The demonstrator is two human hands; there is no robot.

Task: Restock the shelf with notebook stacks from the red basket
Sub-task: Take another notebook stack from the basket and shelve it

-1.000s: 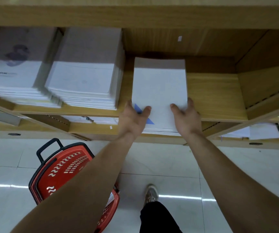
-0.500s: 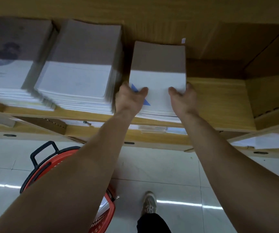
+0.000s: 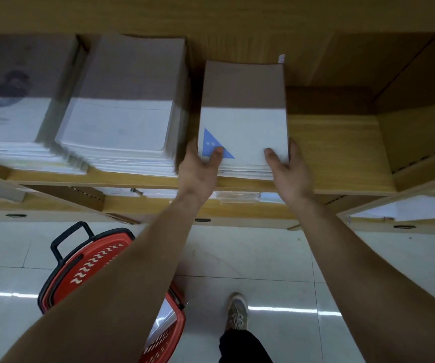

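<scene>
The wooden shelf takes its stock in a row, and bare board shows to the right, so a fresh pile belongs beside the last one. Two taller piles fill the left part. The red basket stands on the floor below and to the left, within easy reach, with something white showing inside. The notebook stack lies flat on the board just beside the nearer tall pile. The left hand and right hand each clasp a near corner, likely to steer it in square. The thumbs press on the top cover; the other fingers wrap the sides, mostly hidden
</scene>
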